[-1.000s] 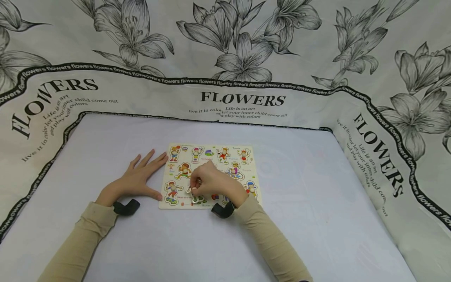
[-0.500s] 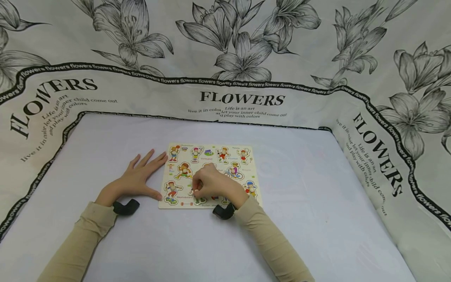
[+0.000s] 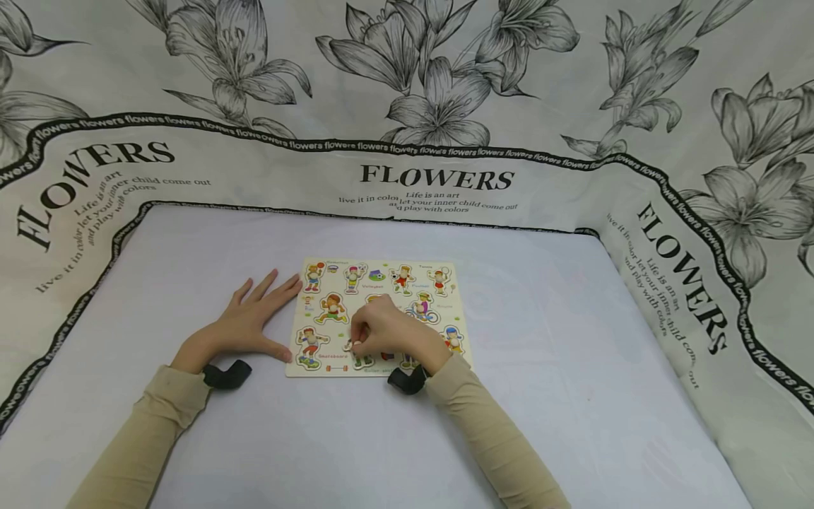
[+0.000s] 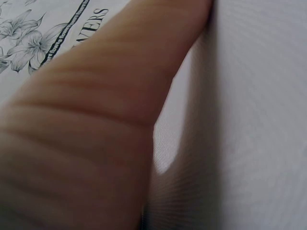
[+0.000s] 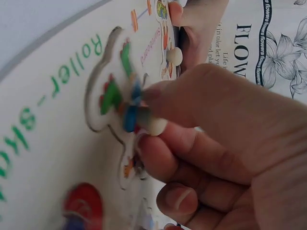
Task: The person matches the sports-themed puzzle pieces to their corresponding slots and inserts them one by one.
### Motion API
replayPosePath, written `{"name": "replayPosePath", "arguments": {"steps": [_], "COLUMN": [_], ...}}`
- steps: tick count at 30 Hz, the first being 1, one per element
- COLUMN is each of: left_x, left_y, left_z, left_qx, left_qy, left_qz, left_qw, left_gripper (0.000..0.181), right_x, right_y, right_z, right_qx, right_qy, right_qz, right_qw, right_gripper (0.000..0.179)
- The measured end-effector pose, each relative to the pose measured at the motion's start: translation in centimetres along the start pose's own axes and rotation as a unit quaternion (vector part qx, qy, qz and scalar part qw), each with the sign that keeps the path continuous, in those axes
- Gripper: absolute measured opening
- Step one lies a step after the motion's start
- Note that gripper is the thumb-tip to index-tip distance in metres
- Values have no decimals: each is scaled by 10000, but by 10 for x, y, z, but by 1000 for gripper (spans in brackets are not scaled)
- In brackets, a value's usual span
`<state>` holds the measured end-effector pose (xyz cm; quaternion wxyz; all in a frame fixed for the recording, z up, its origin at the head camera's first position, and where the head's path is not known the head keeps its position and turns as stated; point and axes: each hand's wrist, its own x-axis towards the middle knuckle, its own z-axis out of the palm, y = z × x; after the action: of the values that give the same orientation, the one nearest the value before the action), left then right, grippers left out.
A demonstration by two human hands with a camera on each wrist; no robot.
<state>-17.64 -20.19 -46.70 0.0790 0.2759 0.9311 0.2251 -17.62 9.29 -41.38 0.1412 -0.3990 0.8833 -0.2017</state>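
Observation:
A cream peg puzzle board (image 3: 384, 263) with sports figures lies on the table. My right hand (image 3: 397, 329) is over its lower middle, fingers curled. In the right wrist view its thumb and fingers pinch the roller-skater puzzle piece (image 5: 112, 98) by a round pale knob (image 5: 157, 127). The piece, with green skates, sits at its matching outline beside the printed word "Roller-skate"; whether it lies fully in the recess I cannot tell. My left hand (image 3: 248, 322) lies spread on the table, thumb and a fingertip at the board's left edge. The left wrist view shows mostly skin up close.
Other knobbed figures sit in the board, such as the skateboarder piece (image 3: 310, 348) and the cyclist piece (image 3: 422, 308). White cloth (image 3: 540, 353) covers the table. Flower-printed fabric (image 3: 439, 106) rises behind and at both sides.
The right hand has shifted slightly right, and the roller-skater piece has gone from tilted to lying flatter over its outline. The left hand has stayed in place.

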Motion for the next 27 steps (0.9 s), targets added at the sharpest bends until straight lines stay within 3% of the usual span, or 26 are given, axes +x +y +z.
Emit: {"name": "replayPosePath", "arguments": {"steps": [4,27], "left_x": [0,1], "left_y": [1,0], "left_z": [0,0], "left_qx": [-16,27], "left_qy": [-26,-31], "left_qz": [-30,-26], "left_qw": [10000,10000], "left_gripper": [133,133], "right_x": [-1,-4], "right_y": [2,1], "right_z": [2,6], "right_qx": [107,387], "right_qy": [-128,54], "right_qz": [63,28], "right_qw": [9998,9992], "right_gripper": [7,6]}}
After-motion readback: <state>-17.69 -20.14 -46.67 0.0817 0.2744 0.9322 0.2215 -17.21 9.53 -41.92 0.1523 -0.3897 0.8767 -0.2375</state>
